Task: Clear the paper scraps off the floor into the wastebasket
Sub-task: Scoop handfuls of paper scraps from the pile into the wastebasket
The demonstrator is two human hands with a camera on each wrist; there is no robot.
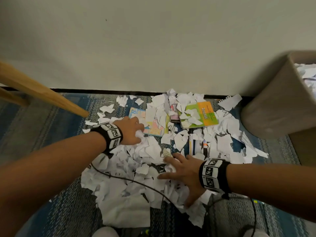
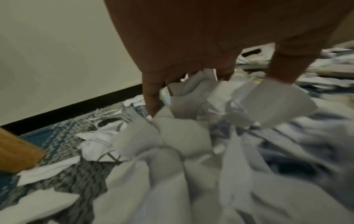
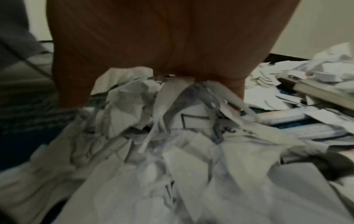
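Two bare hands work in a wide spread of torn white paper scraps point(image 1: 136, 161) lying on a blue-and-grey patterned carpet point(image 1: 42, 117) along the foot of a pale wall point(image 1: 136, 40). Far left, a slanted wooden furniture leg point(image 1: 51, 96) comes down to the carpet just beside the outer scraps. Next to it, the left hand point(image 1: 132, 130) reaches into the far part of the heap, its grip curled round a crumpled wad of white paper point(image 1: 139, 134); the left wrist view shows fingers point(image 2: 152, 97) hooked down into the scraps with paper bunched under the palm. A black-and-white marker band point(image 1: 112, 134) wraps that wrist. Just beyond the hand lies a pastel-printed booklet point(image 1: 150, 129), partly buried. A thin black cable point(image 1: 130, 180) trails across the near scraps. Toward the middle, a green-and-orange card printed "Tennis" point(image 1: 203, 113) lies near the wall with scraps on top, and pens point(image 1: 193, 142) lie among the paper just below it. The right hand point(image 1: 183, 175) lies palm down on the near heap, its grip spread, fingers fanned and pressing on the scraps; the right wrist view is blurred but shows paper strips gathered under the fingers point(image 3: 72, 84). Far right stands the grey wastebasket point(image 1: 273, 103), on the carpet near the wall, with white paper showing inside it.
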